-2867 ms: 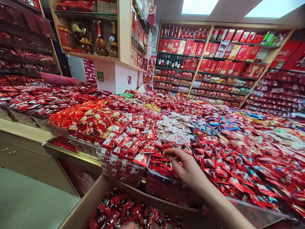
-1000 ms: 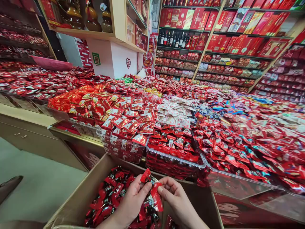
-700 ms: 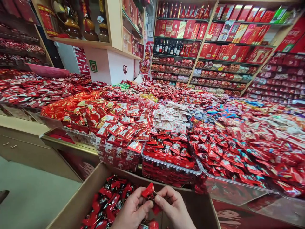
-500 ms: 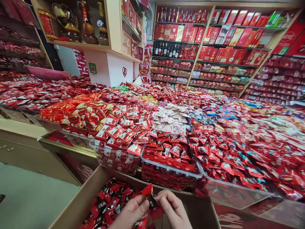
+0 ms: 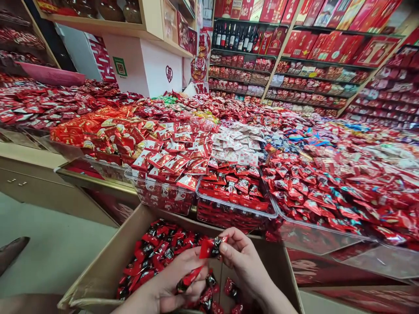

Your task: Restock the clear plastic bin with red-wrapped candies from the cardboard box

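Over an open cardboard box (image 5: 94, 266), my right hand (image 5: 240, 253) pinches a red and black wrapped candy (image 5: 214, 247) between thumb and fingers. My left hand (image 5: 183, 274) is just to its left, its fingers curled round another red and black candy (image 5: 190, 279). A heap of similar candies (image 5: 153, 253) fills the left part of the box, and several lie below my hands. Just beyond the box stands a clear bin (image 5: 235, 211) of red and black candies in neat rows.
More clear bins of red packets (image 5: 173, 161) and white packets (image 5: 238, 141) spread across the counter. Shelves with bottles (image 5: 232, 37) and boxes rise behind. A drawer cabinet (image 5: 32, 179) stands at the left. A dark shape, perhaps a shoe (image 5: 15, 253), shows at the left edge.
The view has tilted down, showing more of the box. My hands have moved apart slightly; the right now holds one candy higher, and the left has turned with a candy in its fingers.
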`<state>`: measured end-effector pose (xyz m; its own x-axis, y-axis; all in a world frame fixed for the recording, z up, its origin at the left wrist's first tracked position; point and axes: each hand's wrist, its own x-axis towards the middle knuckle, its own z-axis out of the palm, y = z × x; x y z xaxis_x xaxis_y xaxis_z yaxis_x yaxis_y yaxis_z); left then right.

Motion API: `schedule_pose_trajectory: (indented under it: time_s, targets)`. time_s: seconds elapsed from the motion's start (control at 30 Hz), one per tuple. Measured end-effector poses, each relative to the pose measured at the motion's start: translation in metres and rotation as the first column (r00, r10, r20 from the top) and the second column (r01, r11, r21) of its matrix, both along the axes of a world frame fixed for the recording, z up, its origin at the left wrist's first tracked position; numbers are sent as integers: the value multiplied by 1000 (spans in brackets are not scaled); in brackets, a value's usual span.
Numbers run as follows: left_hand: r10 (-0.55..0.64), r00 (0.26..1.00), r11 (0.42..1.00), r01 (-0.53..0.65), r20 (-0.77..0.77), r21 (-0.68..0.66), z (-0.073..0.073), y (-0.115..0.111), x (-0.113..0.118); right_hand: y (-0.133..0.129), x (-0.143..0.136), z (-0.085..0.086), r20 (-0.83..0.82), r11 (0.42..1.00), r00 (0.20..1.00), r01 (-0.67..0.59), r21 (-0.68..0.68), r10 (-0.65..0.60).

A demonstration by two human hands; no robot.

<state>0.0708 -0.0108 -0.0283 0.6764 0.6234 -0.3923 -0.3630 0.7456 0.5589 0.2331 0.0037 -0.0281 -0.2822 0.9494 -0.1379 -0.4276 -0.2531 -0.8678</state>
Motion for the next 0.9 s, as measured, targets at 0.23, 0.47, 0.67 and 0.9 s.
schedule_pose_trajectory:
  time_s: [0.23, 0.47, 0.67, 0.9]
  targets:
    - [155, 958, 919, -50, -240, 392, 9, 7, -10, 4, 3, -2, 101, 998, 993, 66, -22, -63]
    - [269, 880, 888, -70, -391, 455, 12, 10, -6, 1, 4, 0, 403, 985, 912, 15, 172, -84]
    - [341, 728, 727, 196, -595, 657, 7, 10, -10, -2, 0, 5, 718, 843, 684, -306, 443, -128]
    - [391, 653, 739, 198, -649, 644, 1, 5, -29, -10, 14, 46, 672, 830, 727, -282, 482, -143]
